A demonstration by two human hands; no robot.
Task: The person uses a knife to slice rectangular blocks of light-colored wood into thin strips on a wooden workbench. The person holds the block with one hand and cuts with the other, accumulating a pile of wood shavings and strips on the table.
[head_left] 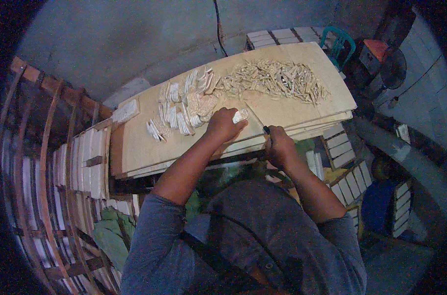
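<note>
My left hand (224,127) is closed around a small whitish piece (240,116) whose kind I cannot make out; one end of it shows past the fingers. In my right hand (281,147) is the dark handle of a knife (255,116), its thin blade slanting away to the far left over the board. Both hands are at the near edge of a pale wooden board (203,145). Left of centre lie rows of flat pale slices (176,115), leaning on each other. Beyond my hands, toward the right, spreads a loose heap of thin pale sticks (287,81).
A small whitish slab (126,111) lies at the board's left end. Wooden racks (51,162) with pale panels stand at the left. Trays of white blocks (339,146) are on the right, below the board. A green chair (339,44) and a fan (393,67) stand at the far right.
</note>
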